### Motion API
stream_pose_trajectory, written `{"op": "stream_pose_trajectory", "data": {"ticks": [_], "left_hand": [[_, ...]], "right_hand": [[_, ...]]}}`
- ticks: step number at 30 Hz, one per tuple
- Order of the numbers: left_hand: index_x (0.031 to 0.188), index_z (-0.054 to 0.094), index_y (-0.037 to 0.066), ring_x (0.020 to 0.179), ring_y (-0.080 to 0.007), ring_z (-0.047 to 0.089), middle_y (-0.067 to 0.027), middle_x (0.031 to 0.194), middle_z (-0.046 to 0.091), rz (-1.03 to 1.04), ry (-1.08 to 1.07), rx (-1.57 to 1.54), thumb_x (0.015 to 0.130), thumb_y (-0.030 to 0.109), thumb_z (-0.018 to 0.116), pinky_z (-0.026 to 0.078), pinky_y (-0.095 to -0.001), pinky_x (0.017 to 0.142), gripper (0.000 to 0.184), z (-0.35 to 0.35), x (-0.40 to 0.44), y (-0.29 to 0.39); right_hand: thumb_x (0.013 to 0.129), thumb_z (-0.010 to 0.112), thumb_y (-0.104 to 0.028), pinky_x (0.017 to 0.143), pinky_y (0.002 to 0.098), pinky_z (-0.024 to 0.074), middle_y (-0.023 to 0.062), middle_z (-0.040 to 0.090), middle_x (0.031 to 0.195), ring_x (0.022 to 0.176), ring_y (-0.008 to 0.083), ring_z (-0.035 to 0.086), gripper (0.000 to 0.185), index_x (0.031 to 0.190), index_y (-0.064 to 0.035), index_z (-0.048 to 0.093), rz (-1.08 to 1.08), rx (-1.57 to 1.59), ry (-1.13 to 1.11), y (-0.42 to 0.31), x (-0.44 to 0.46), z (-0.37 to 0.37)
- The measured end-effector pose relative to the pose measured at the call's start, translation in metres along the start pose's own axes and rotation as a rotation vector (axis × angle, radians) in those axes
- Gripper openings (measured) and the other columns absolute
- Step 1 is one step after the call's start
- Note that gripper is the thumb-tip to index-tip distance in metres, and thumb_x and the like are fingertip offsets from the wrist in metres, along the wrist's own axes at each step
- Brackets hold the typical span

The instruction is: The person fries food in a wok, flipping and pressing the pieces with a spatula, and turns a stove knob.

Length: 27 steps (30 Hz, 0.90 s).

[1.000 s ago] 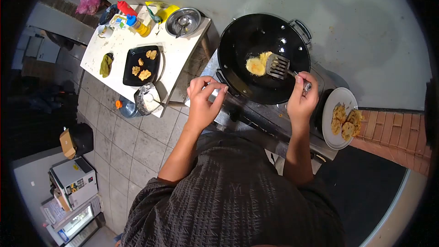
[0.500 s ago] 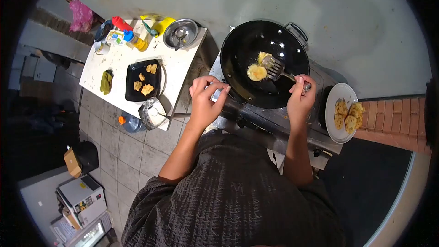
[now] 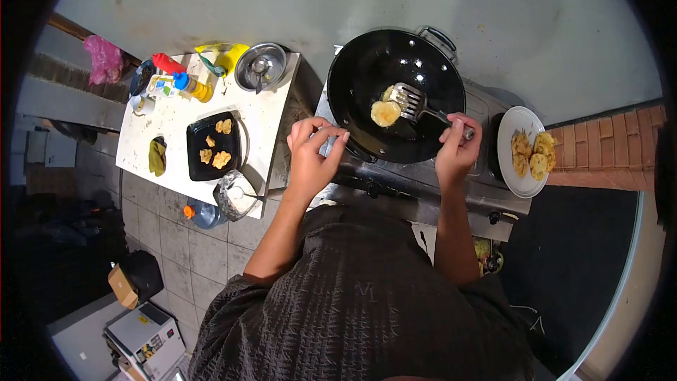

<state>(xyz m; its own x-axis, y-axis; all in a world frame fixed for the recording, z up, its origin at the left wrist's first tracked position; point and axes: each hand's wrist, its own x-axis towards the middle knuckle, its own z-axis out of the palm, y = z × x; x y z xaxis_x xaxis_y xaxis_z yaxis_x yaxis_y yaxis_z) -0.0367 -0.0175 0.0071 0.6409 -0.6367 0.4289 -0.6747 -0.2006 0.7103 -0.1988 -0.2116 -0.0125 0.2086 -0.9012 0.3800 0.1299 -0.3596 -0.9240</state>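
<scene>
Over the last second the view swings slightly, the wok (image 3: 367, 63) sitting a little further left in the frame, and the slotted head of the spatula (image 3: 410, 101) moves left with it, now overlapping the frying food from the right and hiding more of the smaller piece (image 3: 388, 93). Both pieces remain in the wok, so the frying looks to be still in progress, with the spatula in position to work them. The right hand (image 3: 457, 159), right of the middle of the frame, is closed around the spatula's handle; the round piece (image 3: 385, 114) lies well to the left of that grip, just below the smaller piece and beside the spatula's head. Whether the metal touches it I cannot tell. The left hand (image 3: 310, 159), near the centre, has thumb and forefinger tips close together by the wok's lower left rim; whether they pinch anything is unclear.
</scene>
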Motion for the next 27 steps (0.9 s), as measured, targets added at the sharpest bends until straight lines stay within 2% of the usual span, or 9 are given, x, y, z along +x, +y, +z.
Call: {"op": "stream_pose_trajectory", "data": {"ticks": [2, 6, 9, 12, 14, 15, 20, 23, 27], "left_hand": [[0.087, 0.073, 0.011, 0.098, -0.0233, 0.052, -0.0037, 0.096, 0.059, -0.001, -0.009, -0.005, 0.081, 0.014, 0.074, 0.034, -0.0362, 0.087, 0.007, 0.000, 0.000, 0.000], [0.089, 0.072, 0.008, 0.097, -0.0243, 0.054, -0.0064, 0.095, 0.059, 0.010, -0.029, 0.020, 0.082, 0.012, 0.073, 0.037, -0.0351, 0.088, 0.009, -0.002, 0.003, 0.002], [0.087, 0.073, 0.011, 0.097, -0.0231, 0.052, -0.0035, 0.096, 0.059, -0.004, -0.019, -0.011, 0.081, 0.014, 0.074, 0.034, -0.0359, 0.087, 0.007, -0.001, 0.004, -0.001], [0.087, 0.073, 0.011, 0.097, -0.0226, 0.052, -0.0032, 0.096, 0.059, -0.006, -0.020, -0.011, 0.081, 0.014, 0.074, 0.034, -0.0354, 0.086, 0.007, -0.003, 0.005, 0.000], [0.089, 0.072, 0.008, 0.095, -0.0242, 0.053, -0.0060, 0.094, 0.059, 0.000, -0.031, 0.020, 0.082, 0.013, 0.073, 0.037, -0.0352, 0.088, 0.009, -0.004, 0.006, 0.002], [0.089, 0.072, 0.008, 0.095, -0.0242, 0.053, -0.0060, 0.094, 0.059, -0.001, -0.031, 0.020, 0.082, 0.013, 0.073, 0.037, -0.0352, 0.088, 0.009, -0.004, 0.007, 0.002], [0.088, 0.072, 0.008, 0.095, -0.0244, 0.053, -0.0061, 0.094, 0.059, -0.003, -0.011, 0.009, 0.082, 0.012, 0.073, 0.037, -0.0352, 0.088, 0.008, -0.002, 0.008, 0.002], [0.088, 0.072, 0.007, 0.096, -0.0246, 0.053, -0.0065, 0.094, 0.059, 0.001, 0.003, 0.006, 0.082, 0.012, 0.074, 0.037, -0.0353, 0.088, 0.008, -0.002, 0.010, 0.005], [0.088, 0.072, 0.007, 0.097, -0.0247, 0.053, -0.0068, 0.095, 0.059, 0.006, 0.011, 0.007, 0.082, 0.012, 0.074, 0.038, -0.0355, 0.088, 0.009, -0.002, 0.009, 0.005]], "right_hand": [[0.098, 0.050, -0.002, 0.058, 0.0208, 0.0445, 0.0111, 0.065, 0.101, 0.062, 0.0065, 0.050, 0.008, 0.105, 0.0010, 0.051, -0.074, -0.030, -0.095, 0.003, 0.000, -0.001], [0.098, 0.050, 0.000, 0.058, 0.0211, 0.0444, 0.0117, 0.065, 0.101, 0.062, 0.0066, 0.050, 0.008, 0.105, 0.0016, 0.051, -0.132, -0.035, -0.145, 0.003, -0.001, 0.001], [0.097, 0.051, 0.001, 0.058, 0.0216, 0.0456, 0.0118, 0.066, 0.102, 0.063, 0.0066, 0.051, 0.007, 0.104, 0.0019, 0.053, -0.124, -0.004, -0.186, 0.003, -0.004, 0.002], [0.096, 0.053, 0.002, 0.062, 0.0224, 0.0489, 0.0117, 0.067, 0.103, 0.070, 0.0084, 0.057, 0.008, 0.103, 0.0010, 0.055, -0.170, -0.075, -0.232, -0.001, -0.002, 0.002], [0.093, 0.056, 0.004, 0.069, 0.0257, 0.0531, 0.0129, 0.067, 0.107, 0.078, 0.0138, 0.064, 0.010, 0.102, 0.0004, 0.057, -0.240, -0.176, -0.298, -0.008, 0.001, 0.003], [0.093, 0.056, 0.004, 0.069, 0.0257, 0.0531, 0.0129, 0.067, 0.107, 0.078, 0.0138, 0.064, 0.010, 0.102, 0.0004, 0.057, -0.241, -0.176, -0.299, -0.008, 0.002, 0.003], [0.088, 0.059, 0.008, 0.083, 0.0312, 0.0541, 0.0165, 0.067, 0.112, 0.097, 0.0260, 0.067, 0.016, 0.103, 0.0020, 0.057, -0.391, -0.296, -0.344, -0.006, 0.009, -0.001], [0.088, 0.059, 0.009, 0.086, 0.0324, 0.0535, 0.0168, 0.066, 0.113, 0.103, 0.0287, 0.066, 0.018, 0.104, 0.0024, 0.057, -0.379, -0.268, -0.334, -0.010, 0.014, -0.004], [0.089, 0.058, 0.009, 0.082, 0.0318, 0.0549, 0.0173, 0.065, 0.115, 0.099, 0.0268, 0.066, 0.017, 0.104, 0.0033, 0.057, -0.434, -0.241, -0.318, -0.011, 0.021, -0.007]]}}
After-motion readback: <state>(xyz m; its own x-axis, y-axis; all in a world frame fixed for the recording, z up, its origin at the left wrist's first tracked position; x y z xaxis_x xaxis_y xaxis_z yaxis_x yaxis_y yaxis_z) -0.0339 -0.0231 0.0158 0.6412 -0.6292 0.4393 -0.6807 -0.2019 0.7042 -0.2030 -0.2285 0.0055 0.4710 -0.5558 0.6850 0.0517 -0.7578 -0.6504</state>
